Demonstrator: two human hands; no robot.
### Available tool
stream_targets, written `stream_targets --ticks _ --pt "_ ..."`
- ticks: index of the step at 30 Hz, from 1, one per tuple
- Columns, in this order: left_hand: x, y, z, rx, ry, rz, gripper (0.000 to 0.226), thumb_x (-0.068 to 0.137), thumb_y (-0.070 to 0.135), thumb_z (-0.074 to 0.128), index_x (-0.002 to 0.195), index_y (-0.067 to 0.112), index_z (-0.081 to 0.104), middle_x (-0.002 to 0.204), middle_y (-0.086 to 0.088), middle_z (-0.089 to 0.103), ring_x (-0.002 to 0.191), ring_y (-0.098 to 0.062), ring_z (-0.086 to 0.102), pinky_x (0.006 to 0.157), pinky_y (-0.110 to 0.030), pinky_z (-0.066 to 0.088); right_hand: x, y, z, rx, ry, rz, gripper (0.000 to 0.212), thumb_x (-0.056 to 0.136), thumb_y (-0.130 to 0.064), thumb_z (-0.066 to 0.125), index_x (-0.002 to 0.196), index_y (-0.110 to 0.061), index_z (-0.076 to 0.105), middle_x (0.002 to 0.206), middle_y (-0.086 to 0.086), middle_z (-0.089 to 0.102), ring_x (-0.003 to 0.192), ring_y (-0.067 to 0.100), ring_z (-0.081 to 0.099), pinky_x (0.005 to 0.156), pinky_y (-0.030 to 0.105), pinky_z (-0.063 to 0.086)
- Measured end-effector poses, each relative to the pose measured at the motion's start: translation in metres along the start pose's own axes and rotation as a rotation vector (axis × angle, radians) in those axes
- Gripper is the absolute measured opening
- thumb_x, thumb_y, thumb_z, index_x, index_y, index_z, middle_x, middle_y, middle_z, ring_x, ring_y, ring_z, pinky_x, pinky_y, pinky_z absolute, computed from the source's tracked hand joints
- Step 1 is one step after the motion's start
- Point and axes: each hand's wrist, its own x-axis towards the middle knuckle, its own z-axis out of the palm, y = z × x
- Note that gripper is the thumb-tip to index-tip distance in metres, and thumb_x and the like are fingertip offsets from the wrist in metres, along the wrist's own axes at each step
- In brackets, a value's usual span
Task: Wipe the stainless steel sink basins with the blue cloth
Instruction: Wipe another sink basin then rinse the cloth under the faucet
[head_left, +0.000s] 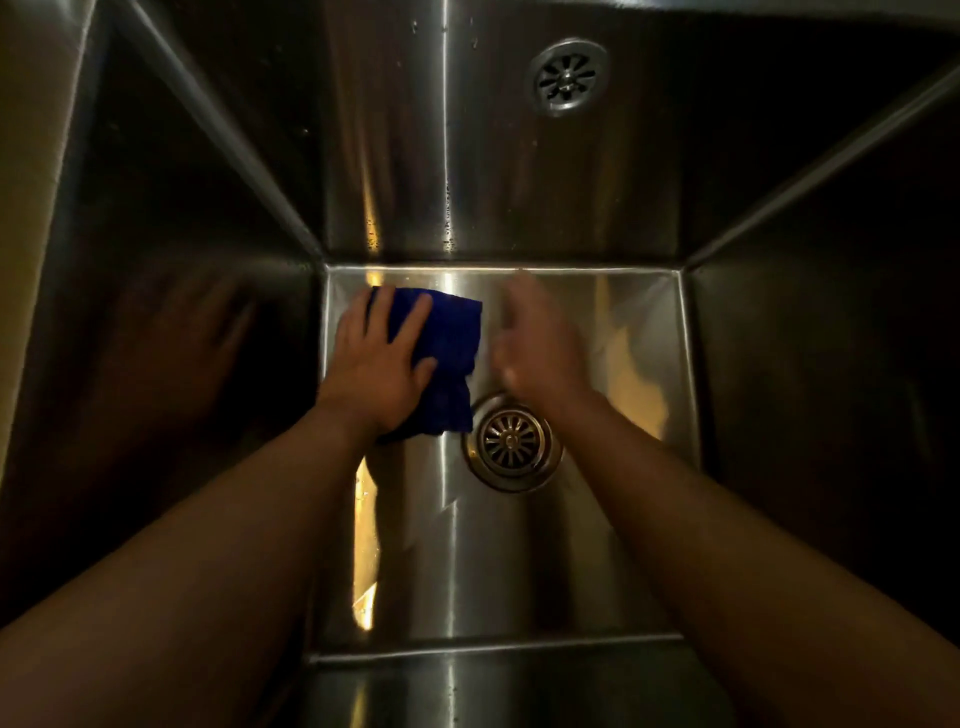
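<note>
On basin (441, 545) floor, far-left corner | L hand (376, 364) flat, fingers spread, pressing blue cloth (452, 338) beside drain (511, 441) | R hand (540, 348) blurred, prob. open, empty | floor mid-wipe; walls, other basins likely left.

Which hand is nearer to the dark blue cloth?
Left. The left hand lies flat on the dark blue cloth; the right hand, blurred, is apart, beside its right edge.
</note>
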Motion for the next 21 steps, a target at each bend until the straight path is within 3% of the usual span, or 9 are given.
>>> stream_targets --ticks 2,4,8,13,17,21 --pt "0.009 0.001 0.008 0.105 -0.17 0.075 0.077 0.093 0.056 0.04 0.151 0.035 -0.006 0.158 -0.013 -0.018 0.144 -0.036 -0.019 0.118 -0.052 -0.001 -0.007 0.04 -0.023 -0.132 0.161 0.075 0.042 0.085 -0.013 0.054 0.127 -0.018 0.052 0.138 0.01 0.047 0.125 0.029 0.047 0.094 0.046 0.047" --pt "0.015 0.003 0.015 0.115 -0.254 0.043 0.084 0.09 0.061 0.044 0.148 0.04 -0.013 0.156 -0.011 -0.027 0.142 -0.035 -0.025 0.118 -0.054 0.0 -0.012 0.076 -0.036 -0.279 0.083 0.19 0.047 0.089 -0.02 0.052 0.135 -0.017 0.045 0.146 0.016 0.036 0.135 0.035 0.034 0.106 0.048 0.037" --pt "0.02 0.001 0.013 0.156 -0.302 -0.039 0.09 0.087 0.061 0.049 0.146 0.044 -0.017 0.155 -0.008 -0.031 0.142 -0.031 -0.027 0.118 -0.053 -0.001 -0.028 0.119 -0.041 -0.456 -0.194 0.324 0.074 0.089 -0.037 0.059 0.151 -0.025 0.021 0.158 0.015 0.01 0.145 0.035 0.014 0.114 0.049 0.028" --pt "0.024 -0.021 -0.008 0.194 -0.308 -0.16 0.084 0.091 0.057 0.046 0.148 0.04 -0.014 0.157 -0.011 -0.025 0.145 -0.03 -0.021 0.118 -0.048 -0.001 -0.031 0.116 -0.034 -0.438 -0.209 0.337 0.074 0.093 -0.031 0.055 0.153 -0.021 0.013 0.16 0.018 -0.004 0.147 0.037 0.003 0.118 0.044 0.019" --pt "0.015 -0.023 -0.01 0.27 -0.216 -0.066 0.08 0.095 0.049 0.043 0.152 0.025 -0.009 0.157 -0.016 -0.022 0.146 -0.033 -0.016 0.118 -0.046 0.001 -0.024 0.114 -0.035 -0.537 -0.278 0.33 0.075 0.094 -0.03 0.053 0.153 -0.014 0.01 0.157 0.028 -0.004 0.145 0.045 0.006 0.119 0.043 0.013" --pt "0.008 -0.017 -0.005 0.15 -0.272 -0.059 0.08 0.097 0.04 0.044 0.151 0.02 -0.011 0.156 -0.015 -0.025 0.146 -0.031 -0.017 0.118 -0.045 0.002 -0.021 0.118 -0.037 -0.507 -0.315 0.353 0.08 0.094 -0.034 0.056 0.154 -0.02 0.005 0.159 0.022 -0.007 0.146 0.043 0.002 0.116 0.047 0.018"
